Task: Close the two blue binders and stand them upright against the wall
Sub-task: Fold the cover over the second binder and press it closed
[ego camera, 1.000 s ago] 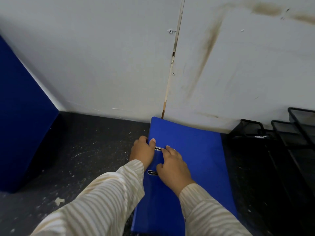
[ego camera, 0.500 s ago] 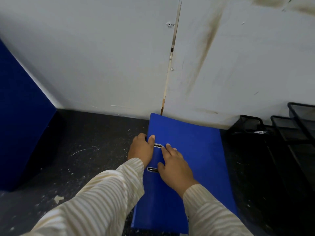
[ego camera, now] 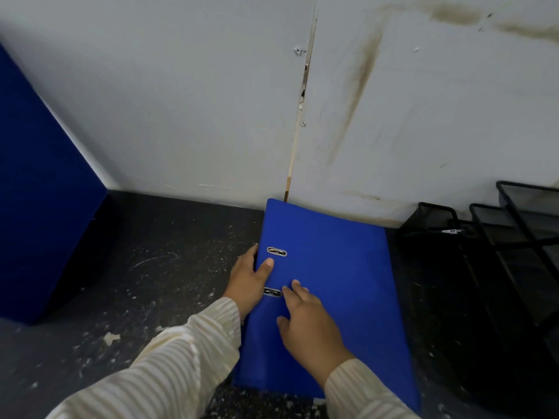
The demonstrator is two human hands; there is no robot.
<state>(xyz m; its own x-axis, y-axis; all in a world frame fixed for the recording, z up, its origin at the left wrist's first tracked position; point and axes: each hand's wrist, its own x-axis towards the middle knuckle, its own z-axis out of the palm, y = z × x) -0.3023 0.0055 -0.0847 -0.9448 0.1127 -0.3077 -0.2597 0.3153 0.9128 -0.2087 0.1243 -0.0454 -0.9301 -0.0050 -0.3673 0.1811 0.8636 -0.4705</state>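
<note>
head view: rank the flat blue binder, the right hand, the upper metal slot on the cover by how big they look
1. Flat blue binder, largest by far.
2. Right hand, which rests on the binder's cover, so nearness hardly skews this.
3. Upper metal slot, smallest.

Black wire mesh trays (ego camera: 511,237) right of grip, stacked in steps, back edge near wall. Dark speckled worktop (ego camera: 151,267) left of grip, scattered with pale flecks and scuffs; larger pale chip (ego camera: 111,338) lower left. White wall panels (ego camera: 181,101) beyond grip, vertical seam (ego camera: 302,101) between them straight ahead, two screws beside it. Brown smear (ego camera: 357,95) right of seam, streaks toward upper right corner.
</note>
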